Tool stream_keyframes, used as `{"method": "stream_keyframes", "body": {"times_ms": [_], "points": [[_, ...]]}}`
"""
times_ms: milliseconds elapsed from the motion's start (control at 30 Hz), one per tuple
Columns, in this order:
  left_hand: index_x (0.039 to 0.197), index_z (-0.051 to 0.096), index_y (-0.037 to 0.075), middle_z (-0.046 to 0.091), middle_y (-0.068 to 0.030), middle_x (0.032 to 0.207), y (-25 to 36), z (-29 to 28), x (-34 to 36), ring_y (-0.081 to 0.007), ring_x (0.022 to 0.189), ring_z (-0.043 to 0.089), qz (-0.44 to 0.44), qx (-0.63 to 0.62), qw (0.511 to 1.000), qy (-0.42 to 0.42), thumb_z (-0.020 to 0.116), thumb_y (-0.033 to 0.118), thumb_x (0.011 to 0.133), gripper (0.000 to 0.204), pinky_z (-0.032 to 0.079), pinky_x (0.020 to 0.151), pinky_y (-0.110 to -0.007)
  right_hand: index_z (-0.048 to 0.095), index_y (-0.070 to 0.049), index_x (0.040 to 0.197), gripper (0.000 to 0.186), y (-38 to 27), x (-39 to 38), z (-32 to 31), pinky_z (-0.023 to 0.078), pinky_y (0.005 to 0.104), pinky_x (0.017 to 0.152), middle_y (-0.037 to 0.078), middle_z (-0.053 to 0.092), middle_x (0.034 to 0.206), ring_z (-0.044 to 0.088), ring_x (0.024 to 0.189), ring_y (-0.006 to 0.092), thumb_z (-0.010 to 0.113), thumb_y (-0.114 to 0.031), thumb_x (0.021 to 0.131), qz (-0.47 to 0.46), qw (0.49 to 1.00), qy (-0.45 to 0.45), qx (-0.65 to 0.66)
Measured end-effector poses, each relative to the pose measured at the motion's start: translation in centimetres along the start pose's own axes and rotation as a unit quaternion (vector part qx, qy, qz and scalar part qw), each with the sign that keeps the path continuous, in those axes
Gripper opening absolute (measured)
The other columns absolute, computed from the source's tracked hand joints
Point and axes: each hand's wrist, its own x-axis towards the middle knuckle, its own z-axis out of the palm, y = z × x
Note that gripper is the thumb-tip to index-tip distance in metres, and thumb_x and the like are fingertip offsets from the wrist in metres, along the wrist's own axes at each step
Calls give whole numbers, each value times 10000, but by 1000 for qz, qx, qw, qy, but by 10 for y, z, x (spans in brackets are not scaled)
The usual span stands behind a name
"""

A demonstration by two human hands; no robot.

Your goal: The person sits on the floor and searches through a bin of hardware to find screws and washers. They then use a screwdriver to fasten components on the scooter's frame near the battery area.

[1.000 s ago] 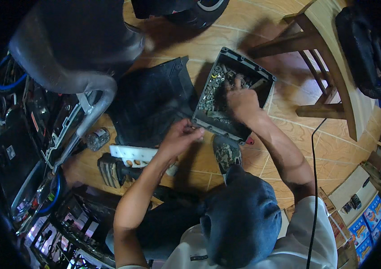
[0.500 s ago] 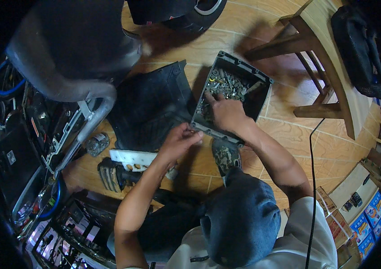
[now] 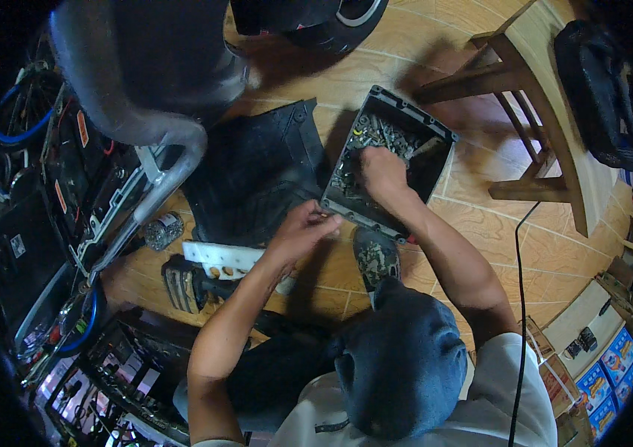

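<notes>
A dark rectangular box (image 3: 433, 170) stands tilted on the tiled floor in front of me, its top uncovered. Loose screws and small metal hardware (image 3: 385, 134) lie heaped inside, mostly toward its far and left sides. My right hand (image 3: 386, 176) reaches down into the box with fingers curled over the heap; the fingertips and anything between them are hidden. At the box's near left corner, my left hand (image 3: 304, 229) is closed on the rim, thumb and fingers pinching it. A black moulded plastic panel (image 3: 257, 167) lies just left of the box.
A motorbike seat and metal rail (image 3: 160, 194) fill the left side. Near it are a clear jar of small parts (image 3: 163, 231), a white foam strip (image 3: 221, 257) and a dark ribbed part (image 3: 181, 284). On the right stands a wooden chair (image 3: 533, 112); a black cable (image 3: 519, 298) hangs nearby.
My right hand has gone from pointing with an outstretched finger to curled fingers, slightly farther into the heap. The left hand stays at the box's corner. The view has shifted slightly.
</notes>
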Motion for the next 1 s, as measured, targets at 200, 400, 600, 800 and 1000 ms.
{"method": "stream_keyframes", "body": {"times_ms": [200, 400, 600, 800, 1000], "points": [[1093, 653, 108, 692, 8, 929, 2, 0, 1, -69, 842, 596, 24, 29, 999, 2, 742, 308, 937, 268, 396, 678, -226, 740, -19, 869, 166, -10, 16, 24, 573, 518, 771, 235, 717, 934, 707, 855, 420, 681, -166, 820, 55, 997, 19, 54], [1058, 688, 88, 709, -10, 948, 3, -2, -2, -94, 901, 638, -13, 30, 999, -4, 750, 283, 934, 239, 468, 760, -253, 751, -7, 918, 216, -11, 12, 24, 576, 470, 789, 234, 717, 862, 711, 868, 404, 732, -135, 744, 95, 988, 46, 112], [1076, 743, 28, 733, -34, 900, 24, -16, -22, -101, 848, 655, 93, 152, 984, 31, 765, 235, 919, 261, 517, 790, -267, 734, -28, 999, 164, -7, -28, -31, 401, 256, 510, -10, 617, 731, 490, 555, 96, 671, -157, 919, 186, 769, -126, 599], [1155, 736, 48, 671, 21, 875, 57, 18, -35, -49, 693, 503, 244, 164, 943, 154, 794, 181, 885, 306, 436, 634, -226, 629, -87, 969, 94, -7, -58, -65, 306, 214, 473, -49, 481, 701, 354, 521, 54, 636, -181, 979, 217, 392, -267, 853], [1204, 738, 77, 651, 18, 852, 74, 34, -32, -53, 658, 442, 287, 184, 923, 179, 805, 185, 863, 364, 396, 594, -236, 623, -70, 1006, 117, -13, -72, -68, 299, 217, 479, -14, 542, 739, 378, 524, 65, 602, -185, 998, 196, 350, -299, 866]]}}
